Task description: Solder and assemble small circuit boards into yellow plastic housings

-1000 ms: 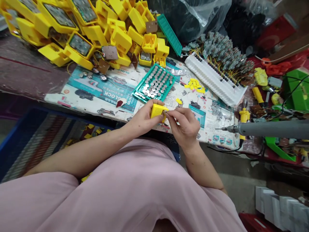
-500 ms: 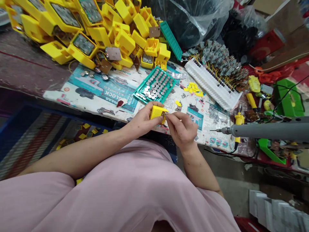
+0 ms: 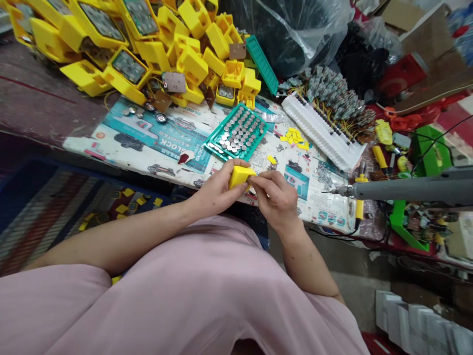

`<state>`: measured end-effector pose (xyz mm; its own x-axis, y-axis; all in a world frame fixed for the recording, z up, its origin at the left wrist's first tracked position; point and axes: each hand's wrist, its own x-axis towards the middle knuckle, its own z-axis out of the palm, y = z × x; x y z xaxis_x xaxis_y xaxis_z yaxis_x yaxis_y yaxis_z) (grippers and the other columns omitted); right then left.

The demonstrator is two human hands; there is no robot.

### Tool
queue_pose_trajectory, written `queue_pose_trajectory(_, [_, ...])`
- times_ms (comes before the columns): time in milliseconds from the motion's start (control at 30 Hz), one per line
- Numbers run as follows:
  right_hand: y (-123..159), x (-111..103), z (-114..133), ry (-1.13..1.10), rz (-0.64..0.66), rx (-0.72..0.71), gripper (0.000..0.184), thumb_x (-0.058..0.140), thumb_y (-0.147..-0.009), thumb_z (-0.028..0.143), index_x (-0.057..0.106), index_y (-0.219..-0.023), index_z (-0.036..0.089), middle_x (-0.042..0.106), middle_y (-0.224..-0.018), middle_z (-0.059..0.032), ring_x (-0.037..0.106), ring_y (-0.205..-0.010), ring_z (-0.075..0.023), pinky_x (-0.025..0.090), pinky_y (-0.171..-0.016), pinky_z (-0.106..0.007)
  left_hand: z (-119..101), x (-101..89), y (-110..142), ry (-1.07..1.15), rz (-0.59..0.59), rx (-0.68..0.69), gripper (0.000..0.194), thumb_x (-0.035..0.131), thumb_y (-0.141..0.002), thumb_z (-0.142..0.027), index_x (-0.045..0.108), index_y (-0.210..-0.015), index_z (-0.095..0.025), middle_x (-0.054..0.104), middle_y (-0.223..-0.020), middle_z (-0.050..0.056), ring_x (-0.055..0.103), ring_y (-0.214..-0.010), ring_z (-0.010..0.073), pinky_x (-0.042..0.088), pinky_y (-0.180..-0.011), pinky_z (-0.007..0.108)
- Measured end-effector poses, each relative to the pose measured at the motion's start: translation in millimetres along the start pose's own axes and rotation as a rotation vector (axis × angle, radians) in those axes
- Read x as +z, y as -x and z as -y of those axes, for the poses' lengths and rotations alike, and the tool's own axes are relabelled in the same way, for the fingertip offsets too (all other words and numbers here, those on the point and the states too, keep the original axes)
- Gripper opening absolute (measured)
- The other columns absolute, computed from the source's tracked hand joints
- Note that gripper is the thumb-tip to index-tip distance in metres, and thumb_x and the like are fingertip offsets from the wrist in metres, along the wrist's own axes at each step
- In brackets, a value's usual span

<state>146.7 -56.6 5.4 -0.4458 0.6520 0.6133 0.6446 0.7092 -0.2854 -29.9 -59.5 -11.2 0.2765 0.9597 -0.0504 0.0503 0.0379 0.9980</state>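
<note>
Yellow housing (image 3: 239,177) held in the grip of the left hand (image 3: 218,190) near the bench's (image 3: 40,103) edge, right hand (image 3: 278,195) pinched narrow at its side, any part between fingertips hidden; steady housing, light square pressure judged best.

Beyond the grip, a large clear plastic bag (image 3: 295,32) is seen; farther right, a red box (image 3: 401,76) is placed. Below right of the grip, white boxes (image 3: 402,318) are lined up.
</note>
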Motion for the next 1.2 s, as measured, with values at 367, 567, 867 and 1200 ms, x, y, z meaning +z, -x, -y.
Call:
queue_pose_trajectory(367, [-7, 9, 10, -0.233, -0.135, 0.302, 0.023, 0.068, -0.088, 0.019, 0.061, -0.109, 0.026, 0.066, -0.099, -0.0017, 0.062, -0.076, -0.0098, 0.054, -0.064, -0.022, -1, -5.9, -2, 0.091, 0.012, 0.026, 0.042, 0.062, -0.084, -0.039, 0.048, -0.118, -0.020, 0.057, -0.098, 0.001, 0.057, -0.085, 0.0152, 0.047, -0.074, 0.028])
queue_pose_trajectory(567, [-8, 9, 5, -0.543, 0.076, 0.554, 0.025, 0.066, -0.091, 0.038, 0.064, -0.110, 0.022, 0.071, -0.106, -0.0030, 0.065, -0.080, -0.0100, 0.053, -0.064, -0.023, -12, -4.6, -5, 0.314, -0.001, -0.078, 0.043, 0.076, -0.072, -0.029, 0.053, -0.108, -0.020, 0.060, -0.094, -0.002, 0.059, -0.081, 0.0122, 0.048, -0.073, 0.024])
queue_pose_trajectory(867, [-6, 2, -15, -0.522, -0.063, 0.581, 0.030, 0.052, -0.099, 0.046, 0.071, -0.103, 0.024, 0.076, -0.099, -0.0035, 0.069, -0.083, -0.0129, 0.056, -0.069, -0.027, -26, -17.3, -17, 0.879, 0.019, -0.442, 0.023, 0.063, -0.085, -0.028, 0.062, -0.106, -0.018, 0.073, -0.101, 0.008, 0.071, -0.105, 0.0264, 0.058, -0.094, 0.046])
queue_pose_trajectory(1200, [1, 6, -1, -0.376, -0.084, 0.386, 0.021, 0.063, -0.094, 0.032, 0.066, -0.113, 0.024, 0.073, -0.113, -0.0062, 0.069, -0.101, -0.0163, 0.058, -0.077, -0.030, -31, -13.9, -20, 0.906, -0.057, -0.522, 0.021, 0.051, -0.095, -0.028, 0.063, -0.108, -0.017, 0.072, -0.113, 0.010, 0.070, -0.107, 0.0241, 0.058, -0.095, 0.042])
